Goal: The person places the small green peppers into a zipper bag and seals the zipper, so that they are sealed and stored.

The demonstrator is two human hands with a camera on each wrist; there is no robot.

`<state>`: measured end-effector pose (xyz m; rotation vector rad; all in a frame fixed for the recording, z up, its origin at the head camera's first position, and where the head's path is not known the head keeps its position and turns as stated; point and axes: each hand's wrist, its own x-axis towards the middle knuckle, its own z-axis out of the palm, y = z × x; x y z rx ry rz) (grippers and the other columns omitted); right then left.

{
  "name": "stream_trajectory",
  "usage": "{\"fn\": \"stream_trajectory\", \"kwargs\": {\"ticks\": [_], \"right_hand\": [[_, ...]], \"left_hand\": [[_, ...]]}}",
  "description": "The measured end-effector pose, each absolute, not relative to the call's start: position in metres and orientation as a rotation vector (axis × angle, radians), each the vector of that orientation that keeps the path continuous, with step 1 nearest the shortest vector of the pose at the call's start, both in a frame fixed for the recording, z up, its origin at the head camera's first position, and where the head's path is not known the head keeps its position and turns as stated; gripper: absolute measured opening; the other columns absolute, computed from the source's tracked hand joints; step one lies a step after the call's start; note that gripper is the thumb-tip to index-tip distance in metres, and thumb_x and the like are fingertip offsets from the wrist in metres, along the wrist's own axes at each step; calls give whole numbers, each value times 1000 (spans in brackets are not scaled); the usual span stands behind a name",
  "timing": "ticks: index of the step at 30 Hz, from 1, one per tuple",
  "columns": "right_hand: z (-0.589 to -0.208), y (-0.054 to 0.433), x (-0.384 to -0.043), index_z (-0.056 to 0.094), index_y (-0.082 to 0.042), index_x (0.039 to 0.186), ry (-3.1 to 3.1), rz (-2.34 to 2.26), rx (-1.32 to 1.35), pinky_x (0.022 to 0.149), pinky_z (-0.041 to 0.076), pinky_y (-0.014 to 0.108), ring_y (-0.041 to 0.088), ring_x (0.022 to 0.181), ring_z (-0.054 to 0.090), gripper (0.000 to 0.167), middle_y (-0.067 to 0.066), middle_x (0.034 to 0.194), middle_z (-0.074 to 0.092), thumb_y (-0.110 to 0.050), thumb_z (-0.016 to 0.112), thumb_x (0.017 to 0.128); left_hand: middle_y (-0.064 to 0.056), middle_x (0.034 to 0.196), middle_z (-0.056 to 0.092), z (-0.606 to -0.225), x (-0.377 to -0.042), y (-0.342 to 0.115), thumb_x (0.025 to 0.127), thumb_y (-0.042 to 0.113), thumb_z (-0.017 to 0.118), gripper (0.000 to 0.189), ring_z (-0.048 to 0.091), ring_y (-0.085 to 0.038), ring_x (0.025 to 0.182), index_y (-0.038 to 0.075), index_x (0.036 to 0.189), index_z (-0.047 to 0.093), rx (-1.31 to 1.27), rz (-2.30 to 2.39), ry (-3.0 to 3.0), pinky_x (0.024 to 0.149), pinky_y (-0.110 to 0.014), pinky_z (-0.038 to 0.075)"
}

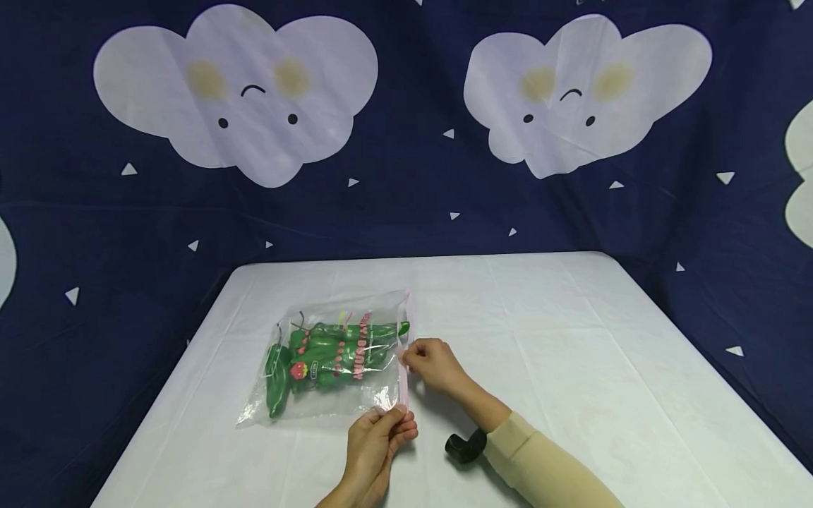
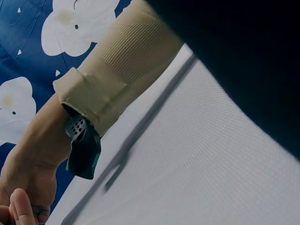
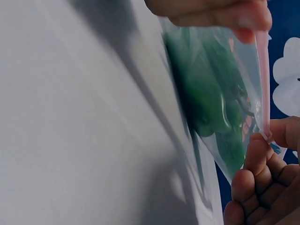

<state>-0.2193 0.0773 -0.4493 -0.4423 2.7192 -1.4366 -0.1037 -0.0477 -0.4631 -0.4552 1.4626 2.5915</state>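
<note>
A clear zip bag [image 1: 381, 395] with a pink zip edge [image 1: 403, 381] and red print lies on the table, several green peppers [image 1: 277, 381] inside it. At the zip's near corner, my left hand [image 1: 375, 441] pinches the edge between thumb and fingers. Farther up the same edge, my right hand [image 1: 435, 363] pinches the zip with curled fingers. The right wrist view shows the pink zip [image 3: 264, 84] stretched between the right hand [image 3: 211, 11] and the left hand [image 3: 272, 183]. Only a few left fingers [image 2: 21, 206] show in the left wrist view.
A white cloth covers the table [image 1: 571, 339]. Behind it hangs a dark blue curtain [image 1: 406, 219] with white clouds and triangles. A black curved device [image 1: 466, 448] sits at the right wrist beside the beige sleeve [image 1: 540, 462].
</note>
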Motion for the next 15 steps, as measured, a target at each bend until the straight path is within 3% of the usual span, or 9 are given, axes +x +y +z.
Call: {"fn": "stream_trajectory", "kwargs": {"ticks": [15], "right_hand": [[-451,80,-260,63,-6,66,2695,-1472,-309,48,35,22,11,54,43,29,-4,57,52,-23,60,89]], "left_hand": [[-3,72,67,-463,-101,-46,87,2,60,6,66,-10,64,-3,91,59,-456,2571,1479,65,-23,60]]}}
